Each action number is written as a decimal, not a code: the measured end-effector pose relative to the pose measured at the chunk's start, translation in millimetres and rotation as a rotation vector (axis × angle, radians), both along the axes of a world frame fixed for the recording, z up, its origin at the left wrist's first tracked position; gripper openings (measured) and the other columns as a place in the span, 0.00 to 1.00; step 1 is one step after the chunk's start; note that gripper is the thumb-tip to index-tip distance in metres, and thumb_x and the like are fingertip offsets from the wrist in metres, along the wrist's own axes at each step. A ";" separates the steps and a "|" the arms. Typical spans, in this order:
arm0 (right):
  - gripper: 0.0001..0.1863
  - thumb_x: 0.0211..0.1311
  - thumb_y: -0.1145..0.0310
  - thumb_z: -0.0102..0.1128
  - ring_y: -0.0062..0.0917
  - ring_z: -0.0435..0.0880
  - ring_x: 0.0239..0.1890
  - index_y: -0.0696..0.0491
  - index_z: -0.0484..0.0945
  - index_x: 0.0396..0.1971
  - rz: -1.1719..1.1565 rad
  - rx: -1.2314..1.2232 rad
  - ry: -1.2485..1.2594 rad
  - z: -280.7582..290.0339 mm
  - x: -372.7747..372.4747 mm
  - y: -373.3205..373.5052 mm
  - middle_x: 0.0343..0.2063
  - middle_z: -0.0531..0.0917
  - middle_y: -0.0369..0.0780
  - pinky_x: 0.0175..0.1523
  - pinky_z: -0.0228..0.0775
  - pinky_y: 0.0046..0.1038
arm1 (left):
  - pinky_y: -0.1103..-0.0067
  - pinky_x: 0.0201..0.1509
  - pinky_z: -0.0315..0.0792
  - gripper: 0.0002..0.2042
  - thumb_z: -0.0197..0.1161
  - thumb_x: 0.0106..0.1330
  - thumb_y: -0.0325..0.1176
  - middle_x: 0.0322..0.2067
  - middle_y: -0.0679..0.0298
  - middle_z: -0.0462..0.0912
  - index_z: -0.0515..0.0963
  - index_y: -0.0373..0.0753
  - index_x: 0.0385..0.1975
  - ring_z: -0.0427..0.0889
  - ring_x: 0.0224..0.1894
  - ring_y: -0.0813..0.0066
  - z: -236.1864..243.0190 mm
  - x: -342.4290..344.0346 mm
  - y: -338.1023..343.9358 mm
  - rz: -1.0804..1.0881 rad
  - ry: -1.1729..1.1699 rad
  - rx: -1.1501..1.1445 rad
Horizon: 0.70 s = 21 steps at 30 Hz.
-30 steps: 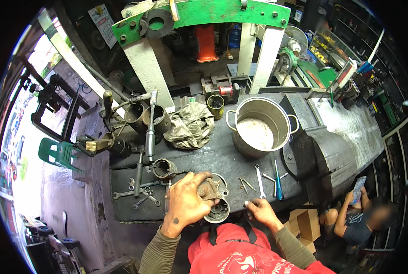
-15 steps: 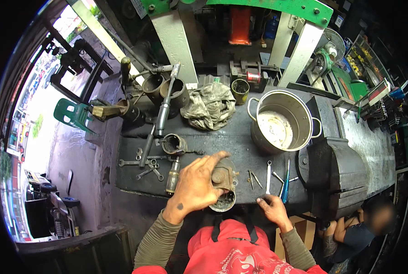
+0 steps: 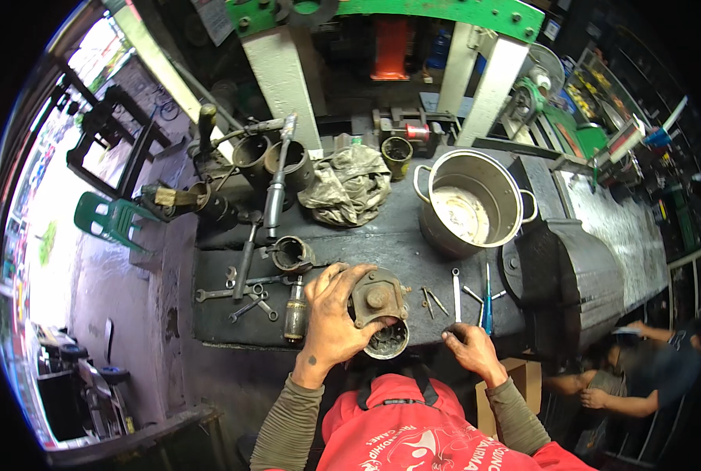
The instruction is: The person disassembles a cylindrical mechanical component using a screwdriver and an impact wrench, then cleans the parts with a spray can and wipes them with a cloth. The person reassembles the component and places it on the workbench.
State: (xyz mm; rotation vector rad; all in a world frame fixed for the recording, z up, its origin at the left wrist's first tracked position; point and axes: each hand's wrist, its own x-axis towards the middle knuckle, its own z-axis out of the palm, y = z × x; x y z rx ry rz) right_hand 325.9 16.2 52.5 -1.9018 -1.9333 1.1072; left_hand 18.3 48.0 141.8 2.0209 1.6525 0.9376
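The left hand [image 3: 333,323] clasps a grimy, round, grey-brown metal housing [image 3: 378,297] at the near edge of the black counter [image 3: 382,245], seemingly to steady it. The right hand [image 3: 476,351] curls beside a slim silver metal wrench [image 3: 457,297]; whether it pinches anything, I cannot tell.

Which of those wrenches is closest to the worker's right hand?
The silver wrench lying lengthwise just beyond the right hand, left of the blue-handled screwdriver; the clustered wrenches lie toward the left end of the bench.
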 end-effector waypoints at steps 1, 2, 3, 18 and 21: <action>0.18 0.70 0.57 0.66 0.50 0.88 0.33 0.59 0.87 0.40 0.004 0.017 -0.031 2.4 -2.2 -1.7 0.27 0.86 0.53 0.39 0.76 0.45 | 0.61 0.72 0.62 0.44 0.89 0.39 0.46 0.55 0.59 0.84 0.79 0.45 0.62 0.77 0.63 0.56 0.2 -2.1 2.3 -0.021 0.035 0.003; 0.17 0.70 0.57 0.65 0.54 0.88 0.37 0.59 0.87 0.39 -0.006 0.016 -0.013 4.3 -3.6 -2.6 0.30 0.87 0.55 0.41 0.77 0.49 | 0.61 0.71 0.61 0.43 0.89 0.38 0.46 0.51 0.59 0.85 0.80 0.45 0.61 0.79 0.60 0.57 0.4 -3.9 4.3 -0.038 0.048 0.030; 0.17 0.70 0.57 0.65 0.54 0.88 0.37 0.59 0.87 0.39 -0.003 0.047 0.000 5.5 -5.2 -3.8 0.30 0.87 0.55 0.42 0.77 0.49 | 0.61 0.71 0.61 0.43 0.89 0.38 0.46 0.51 0.59 0.85 0.81 0.45 0.60 0.79 0.60 0.57 0.9 -7.4 6.1 -0.059 0.038 0.002; 0.17 0.69 0.57 0.65 0.54 0.88 0.43 0.59 0.86 0.38 -0.195 0.074 -0.043 -6.4 2.7 -35.9 0.36 0.88 0.55 0.47 0.78 0.49 | 0.58 0.74 0.60 0.44 0.88 0.41 0.43 0.62 0.61 0.81 0.77 0.46 0.65 0.70 0.71 0.52 -0.8 -13.3 8.2 -0.137 0.000 -0.136; 0.18 0.68 0.58 0.66 0.55 0.87 0.39 0.60 0.86 0.39 -0.199 0.072 -0.042 -2.4 12.0 -30.5 0.35 0.88 0.55 0.43 0.77 0.47 | 0.53 0.77 0.57 0.51 0.87 0.41 0.50 0.71 0.56 0.71 0.72 0.45 0.70 0.60 0.78 0.45 -3.8 -13.9 2.5 -0.122 0.125 -0.079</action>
